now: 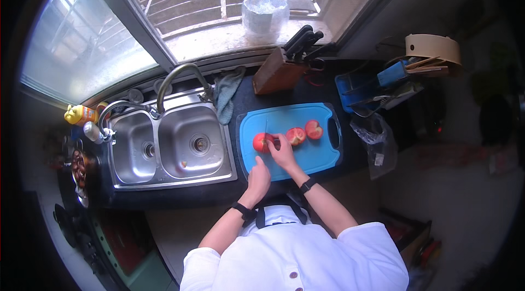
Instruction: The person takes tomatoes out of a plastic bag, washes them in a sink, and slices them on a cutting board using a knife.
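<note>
A light-blue cutting board [311, 164] lies on the dark counter before me. My left hand [259, 177] is closed around a knife [266, 128], its index finger stretched forward. The thin blade points away from me and appears nearly edge-on across a red tomato [260, 142]; how deep it sits cannot be made out. With bent fingers, my right hand [283, 155] grips the tomato from its right side. Beside those fingers lies a cut tomato piece [295, 136], its pale inside showing. Another tomato half [313, 129] rests farther right, near the board's dark handle slot.
Left of the board is a double steel sink [233, 174] with a curved faucet [180, 67] and a draped cloth [226, 94]. Behind stands a wooden knife block [279, 71]. A blue rack [346, 94] and a clear plastic bag [376, 143] are on the right.
</note>
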Demonstrator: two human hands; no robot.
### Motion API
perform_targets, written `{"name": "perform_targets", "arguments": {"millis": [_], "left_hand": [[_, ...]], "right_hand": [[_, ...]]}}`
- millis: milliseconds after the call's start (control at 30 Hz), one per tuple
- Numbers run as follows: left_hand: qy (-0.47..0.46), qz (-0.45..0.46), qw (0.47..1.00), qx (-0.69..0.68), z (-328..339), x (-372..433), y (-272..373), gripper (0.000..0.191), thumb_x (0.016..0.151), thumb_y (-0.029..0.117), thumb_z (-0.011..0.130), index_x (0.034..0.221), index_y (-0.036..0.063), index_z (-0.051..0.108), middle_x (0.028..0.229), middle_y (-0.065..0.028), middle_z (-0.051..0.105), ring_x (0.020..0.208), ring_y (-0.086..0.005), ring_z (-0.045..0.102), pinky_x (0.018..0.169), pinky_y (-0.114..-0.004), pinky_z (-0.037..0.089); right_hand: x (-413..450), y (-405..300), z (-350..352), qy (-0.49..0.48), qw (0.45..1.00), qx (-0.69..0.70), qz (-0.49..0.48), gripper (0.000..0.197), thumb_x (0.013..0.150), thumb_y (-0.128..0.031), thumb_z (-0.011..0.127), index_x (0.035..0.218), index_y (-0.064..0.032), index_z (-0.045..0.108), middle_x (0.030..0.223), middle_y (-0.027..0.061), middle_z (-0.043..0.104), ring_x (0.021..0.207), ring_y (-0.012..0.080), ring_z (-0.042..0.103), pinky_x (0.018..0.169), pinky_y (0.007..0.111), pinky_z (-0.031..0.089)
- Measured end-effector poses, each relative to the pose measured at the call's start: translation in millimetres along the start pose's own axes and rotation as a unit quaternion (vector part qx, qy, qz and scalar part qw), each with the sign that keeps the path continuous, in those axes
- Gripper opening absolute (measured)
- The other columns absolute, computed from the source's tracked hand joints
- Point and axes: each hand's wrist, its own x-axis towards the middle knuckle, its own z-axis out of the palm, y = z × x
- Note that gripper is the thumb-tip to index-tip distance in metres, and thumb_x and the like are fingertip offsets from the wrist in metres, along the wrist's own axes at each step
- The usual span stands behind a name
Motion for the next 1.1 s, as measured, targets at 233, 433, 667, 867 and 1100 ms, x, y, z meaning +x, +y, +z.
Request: {"name": "perform_targets", "arguments": {"millis": [233, 433, 667, 867, 1100], "left_hand": [[0.023, -0.028, 0.999, -0.036, 9, 21, 0, 0.018, 0.089, 0.007, 0.041, 0.100, -0.0063, 0.035, 0.067, -0.0316, 0.057, 0.068, -0.0490, 0.059, 0.059, -0.057, 0.045], [0.021, -0.012, 0.999, -0.034, 5, 18, -7, 0.021, 0.089, 0.008, 0.040, 0.103, -0.0069, 0.037, 0.071, -0.0317, 0.059, 0.072, -0.0489, 0.060, 0.062, -0.056, 0.047], [-0.063, 0.009, 0.998, 0.024, -20, -33, -32, 0.024, 0.088, 0.007, 0.043, 0.106, -0.0081, 0.039, 0.070, -0.0310, 0.060, 0.070, -0.0480, 0.060, 0.062, -0.056, 0.047], [-0.045, 0.058, 0.997, 0.008, -18, 5, -22, 0.022, 0.088, 0.007, 0.043, 0.105, -0.0064, 0.039, 0.072, -0.0309, 0.060, 0.073, -0.0478, 0.060, 0.064, -0.056, 0.048], [-0.020, 0.042, 0.999, 0.007, -18, 13, -21, 0.020, 0.090, 0.011, 0.042, 0.102, -0.0049, 0.041, 0.072, -0.0316, 0.059, 0.073, -0.0484, 0.059, 0.064, -0.057, 0.047]], "right_hand": [[-1, 7, 4, -0.017, 1.000, 0.017, 0.010, 0.023, 0.086, -0.015, 0.063, 0.102, 0.0005, 0.056, 0.097, 0.0122, 0.063, 0.084, 0.0205, 0.064, 0.073, 0.029, 0.052], [2, 8, 2, -0.009, 0.999, -0.013, -0.044, 0.034, 0.090, -0.014, 0.056, 0.121, 0.0003, 0.052, 0.109, 0.0172, 0.060, 0.096, 0.0240, 0.062, 0.076, 0.031, 0.053], [-10, -6, -17, -0.057, 0.995, -0.040, -0.078, 0.034, 0.091, -0.011, 0.051, 0.123, -0.0004, 0.050, 0.113, 0.0200, 0.058, 0.104, 0.0342, 0.057, 0.089, 0.036, 0.045], [-21, -2, -21, -0.083, 0.996, -0.001, -0.030, 0.033, 0.090, -0.008, 0.054, 0.121, 0.0013, 0.048, 0.113, 0.0190, 0.058, 0.107, 0.0271, 0.058, 0.089, 0.034, 0.047], [-35, 3, -35, -0.108, 0.993, 0.037, -0.036, 0.043, 0.086, -0.008, 0.062, 0.123, 0.0012, 0.042, 0.120, 0.0191, 0.052, 0.106, 0.0262, 0.058, 0.087, 0.035, 0.048]]}}
